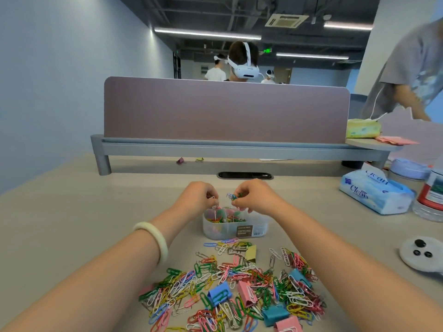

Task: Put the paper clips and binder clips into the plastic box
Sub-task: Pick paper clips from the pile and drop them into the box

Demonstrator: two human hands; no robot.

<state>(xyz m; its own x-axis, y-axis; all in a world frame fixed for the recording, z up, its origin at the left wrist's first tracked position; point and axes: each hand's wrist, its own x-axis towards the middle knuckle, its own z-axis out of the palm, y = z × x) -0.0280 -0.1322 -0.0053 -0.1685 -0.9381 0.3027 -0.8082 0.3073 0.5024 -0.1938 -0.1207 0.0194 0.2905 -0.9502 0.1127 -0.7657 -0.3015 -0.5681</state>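
Bright, even light everywhere, pouring down from the long ceiling strips [207, 34] high above and beyond the fingers [211, 194], and those strips burn out to pure white against a dark ceiling. Shadows are soft: one dim band under the raised shelf [239, 149] beyond the fingers, barely anything on the desk [60, 224] around them. The paper clips [230, 288] heaped nearer the camera than the fingers look fairly crisp; the few pinched at the fingertips are smeared. Far right of the fingers, the person in grey [412, 68] is streaked with motion blur. Strong wide-angle bending too: the forearms [107, 267] balloon toward the lower corners.
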